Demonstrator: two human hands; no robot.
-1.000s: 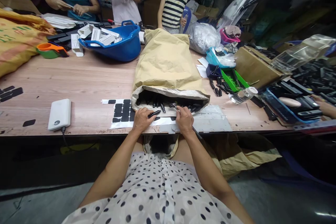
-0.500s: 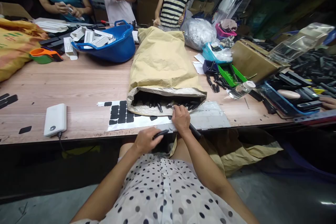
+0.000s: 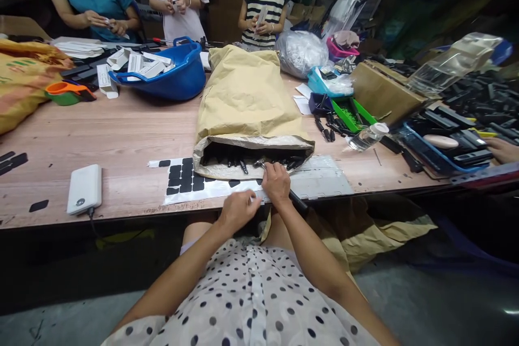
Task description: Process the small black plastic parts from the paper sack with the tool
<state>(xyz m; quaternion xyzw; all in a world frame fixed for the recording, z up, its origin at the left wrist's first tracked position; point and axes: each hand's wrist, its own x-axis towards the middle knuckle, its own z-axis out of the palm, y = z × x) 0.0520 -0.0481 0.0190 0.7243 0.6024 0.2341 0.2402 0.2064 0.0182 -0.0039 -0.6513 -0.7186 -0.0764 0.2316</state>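
Observation:
My right hand (image 3: 276, 184) is closed round a black-handled tool (image 3: 299, 203), its metal tip at the open mouth of a tan paper sack (image 3: 247, 102) lying on the wooden table (image 3: 130, 135). Several black pen-like parts (image 3: 243, 161) fill the sack's mouth. My left hand (image 3: 239, 210) is closed at the table's near edge, just left of the right hand and over my lap; what it holds is hidden. A white sheet of black pads (image 3: 186, 181) lies under the sack's left corner.
A white power bank (image 3: 84, 189) with a cable sits front left. A blue basin (image 3: 170, 73) of white boxes stands behind. To the right are a green tray (image 3: 352, 113), a water bottle (image 3: 367, 138) and black parts. Three people stand across the table; a co-worker's hand (image 3: 503, 148) shows at far right.
My left hand drew back from the sheet to the table's edge with a black pen-like part, which is now out of sight. My right hand stayed at the sack's mouth.

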